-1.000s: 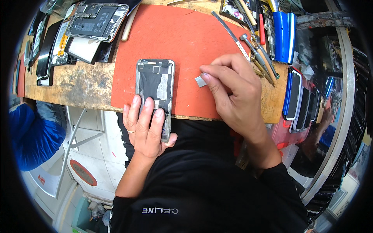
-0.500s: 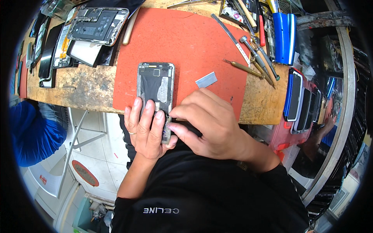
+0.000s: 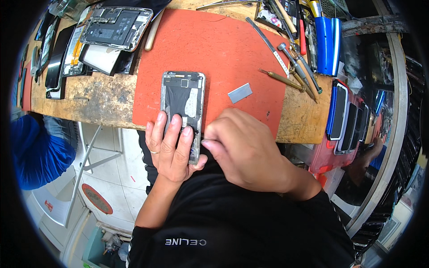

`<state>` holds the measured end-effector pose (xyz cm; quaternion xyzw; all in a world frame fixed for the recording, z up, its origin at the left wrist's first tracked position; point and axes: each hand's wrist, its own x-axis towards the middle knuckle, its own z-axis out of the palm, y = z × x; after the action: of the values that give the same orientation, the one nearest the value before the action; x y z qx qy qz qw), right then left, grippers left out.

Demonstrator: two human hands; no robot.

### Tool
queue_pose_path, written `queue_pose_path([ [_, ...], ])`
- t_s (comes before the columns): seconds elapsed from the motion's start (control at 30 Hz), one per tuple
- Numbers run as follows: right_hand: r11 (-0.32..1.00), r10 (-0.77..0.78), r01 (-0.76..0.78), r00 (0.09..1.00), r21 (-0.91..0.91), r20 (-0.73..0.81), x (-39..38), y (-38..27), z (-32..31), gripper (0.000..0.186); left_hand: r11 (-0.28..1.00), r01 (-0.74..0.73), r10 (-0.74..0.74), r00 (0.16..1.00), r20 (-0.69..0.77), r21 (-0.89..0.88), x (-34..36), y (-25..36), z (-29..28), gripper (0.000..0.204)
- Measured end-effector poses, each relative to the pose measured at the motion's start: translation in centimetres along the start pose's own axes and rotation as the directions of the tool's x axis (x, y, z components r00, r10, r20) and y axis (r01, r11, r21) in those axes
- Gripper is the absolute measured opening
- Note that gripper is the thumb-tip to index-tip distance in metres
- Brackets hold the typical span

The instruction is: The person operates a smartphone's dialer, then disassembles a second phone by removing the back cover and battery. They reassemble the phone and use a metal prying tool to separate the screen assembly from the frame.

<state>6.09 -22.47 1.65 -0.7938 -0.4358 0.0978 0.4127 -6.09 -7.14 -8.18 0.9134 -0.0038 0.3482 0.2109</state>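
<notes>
An opened phone body (image 3: 178, 100), its dark inside facing up, lies partly over the near edge of the red mat (image 3: 201, 44). My left hand (image 3: 172, 154) grips its lower part, with fingers across the top and the thumb at the lower right corner. Just right of the phone's lower edge is my right hand (image 3: 243, 149), thumb and curled fingers pinched together. Whatever those fingertips hold, if anything, is too small to make out. A flat grey blade (image 3: 240, 93) rests on the mat beyond my right hand.
Screwdrivers (image 3: 281, 80), tweezers and other tools lie at the mat's right side. Blue cylinders (image 3: 328, 44) stand behind them. Opened phones (image 3: 118, 27) are piled at the far left. A red clear case (image 3: 333, 152) sits right of the bench. Another person in blue (image 3: 40, 152) is at left.
My right hand has drawn slightly away from the phone's edge, its fingers curling tighter. The phone and my left hand appear shifted a little to the right, along with the whole view.
</notes>
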Motion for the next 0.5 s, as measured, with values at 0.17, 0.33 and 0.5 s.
queue_pose_path([
  [0.17,0.988,0.146,-0.148,0.988,-0.044,-0.045,-0.4,0.2,-1.4,0.017,1.0,0.014,-0.014,1.0,0.019,0.007,0.0,0.1,-0.1,0.058],
  [0.33,0.997,0.076,-0.077,0.995,-0.003,-0.065,-0.4,-0.2,-0.4,0.021,1.0,0.008,-0.008,1.0,0.012,0.012,0.0,0.1,0.0,0.057],
  [0.5,0.999,0.025,-0.02,0.992,0.046,-0.12,0.2,-0.2,1.1,0.022,1.0,0.006,-0.006,1.0,0.004,0.025,0.0,0.1,0.1,0.057],
])
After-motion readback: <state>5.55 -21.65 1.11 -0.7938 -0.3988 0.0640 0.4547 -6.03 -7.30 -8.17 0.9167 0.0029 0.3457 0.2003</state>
